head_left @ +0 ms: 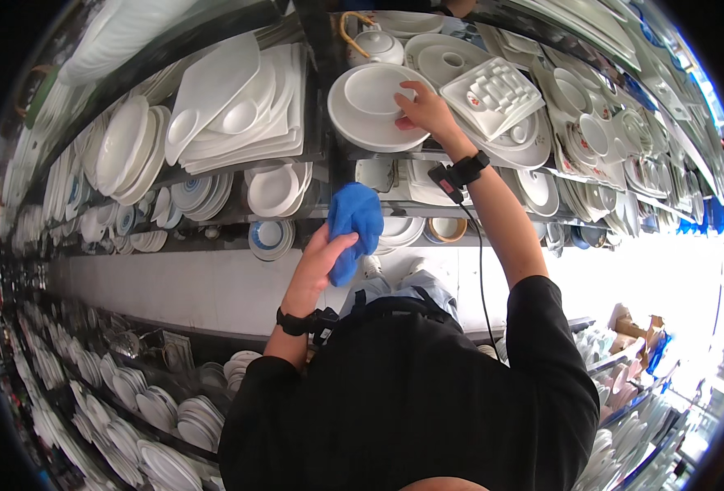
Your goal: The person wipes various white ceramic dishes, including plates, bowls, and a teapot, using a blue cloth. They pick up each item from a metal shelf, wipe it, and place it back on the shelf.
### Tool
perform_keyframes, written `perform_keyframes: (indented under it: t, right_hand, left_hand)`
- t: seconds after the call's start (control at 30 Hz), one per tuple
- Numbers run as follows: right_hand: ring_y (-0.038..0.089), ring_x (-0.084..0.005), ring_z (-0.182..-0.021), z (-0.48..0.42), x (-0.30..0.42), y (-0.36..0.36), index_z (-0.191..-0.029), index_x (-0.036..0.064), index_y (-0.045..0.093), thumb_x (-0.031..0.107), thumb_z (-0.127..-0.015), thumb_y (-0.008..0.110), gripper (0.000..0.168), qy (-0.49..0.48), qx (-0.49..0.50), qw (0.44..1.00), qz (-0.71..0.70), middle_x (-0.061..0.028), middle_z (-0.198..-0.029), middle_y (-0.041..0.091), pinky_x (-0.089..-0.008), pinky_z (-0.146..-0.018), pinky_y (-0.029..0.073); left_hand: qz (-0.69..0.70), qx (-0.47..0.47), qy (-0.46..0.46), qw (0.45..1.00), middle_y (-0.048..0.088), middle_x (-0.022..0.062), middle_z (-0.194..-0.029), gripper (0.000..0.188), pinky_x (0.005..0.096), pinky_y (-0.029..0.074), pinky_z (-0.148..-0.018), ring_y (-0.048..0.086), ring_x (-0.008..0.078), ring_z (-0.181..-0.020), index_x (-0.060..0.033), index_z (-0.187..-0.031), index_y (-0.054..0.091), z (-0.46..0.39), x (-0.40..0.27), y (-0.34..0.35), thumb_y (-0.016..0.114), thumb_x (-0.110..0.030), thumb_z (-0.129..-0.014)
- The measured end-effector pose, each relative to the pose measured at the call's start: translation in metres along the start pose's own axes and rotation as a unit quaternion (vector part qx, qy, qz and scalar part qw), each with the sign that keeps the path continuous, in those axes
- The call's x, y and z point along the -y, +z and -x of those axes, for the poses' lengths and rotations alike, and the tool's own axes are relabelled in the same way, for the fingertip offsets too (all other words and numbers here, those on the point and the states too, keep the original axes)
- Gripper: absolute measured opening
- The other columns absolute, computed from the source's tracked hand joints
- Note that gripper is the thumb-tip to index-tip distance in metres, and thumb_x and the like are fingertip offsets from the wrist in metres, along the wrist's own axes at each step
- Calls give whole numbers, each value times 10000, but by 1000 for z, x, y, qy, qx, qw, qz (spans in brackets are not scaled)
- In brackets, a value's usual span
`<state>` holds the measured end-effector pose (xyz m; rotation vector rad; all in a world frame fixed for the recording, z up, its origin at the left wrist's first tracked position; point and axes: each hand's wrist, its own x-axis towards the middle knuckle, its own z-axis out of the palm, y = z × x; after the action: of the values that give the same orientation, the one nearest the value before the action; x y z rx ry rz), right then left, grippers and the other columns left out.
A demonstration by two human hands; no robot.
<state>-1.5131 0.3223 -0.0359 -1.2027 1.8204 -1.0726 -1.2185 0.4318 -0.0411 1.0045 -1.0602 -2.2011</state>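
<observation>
A crumpled blue cloth (355,230) is held in my left hand (322,261), in front of the lower shelves. My right hand (422,112) is over the right side of a round white dish (371,90) that rests on a larger round white plate (362,132). Its fingers are apart and bent around the dish's right rim. Whether the fingertips touch the dish is hard to tell. Behind these dishes stands a white teapot (374,48) with a tan curved handle. Right of the hand, a white rectangular tray (491,98) carries several small white pieces.
Stacked white rectangular plates (239,116) stand left of a dark shelf post (322,49). Lower shelves hold more plates, including a blue-rimmed stack (270,236). Racks of plates (199,423) are behind me. A black cable (481,270) hangs from my right wrist device.
</observation>
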Motion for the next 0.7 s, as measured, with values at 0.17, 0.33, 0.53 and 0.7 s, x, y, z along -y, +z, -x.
perform_keyframes:
  t: [0.17,0.33,0.53,0.7]
  right_hand:
    - [657,-208,-822,55,13,-24,-1159,11,522,318,-873,589,426,-179,-112,977,23,-120,-905,654,-335,-755,505]
    - [498,-183,-1120,126,-44,-49,-1325,-4,387,505,-877,534,694,-77,226,931,-277,-121,-1227,519,-333,-929,412]
    - [498,-126,-1026,155,-91,-105,-1279,-48,441,382,-787,700,702,26,401,872,-279,-72,-1137,563,-264,-898,393]
    - [553,-132,-998,158,-135,-159,-1189,-32,536,151,-875,612,372,73,289,853,-428,-66,-1081,615,-267,-884,436]
  left_hand:
    - [-64,95,-23,993,579,47,-1052,427,262,414,-844,530,117,-952,2,-1204,510,-11,-20,19,620,-151,-821]
    - [-127,187,-3,974,568,40,-1048,511,253,416,-822,524,108,-935,21,-1238,473,-39,-22,59,635,-177,-796]
    - [-185,229,26,955,591,50,-1045,414,259,422,-848,532,109,-941,12,-1212,508,-81,-18,118,606,-93,-824]
    - [-197,173,51,964,592,36,-1004,367,242,429,-813,538,92,-908,13,-1161,529,-109,-11,165,599,-80,-813]
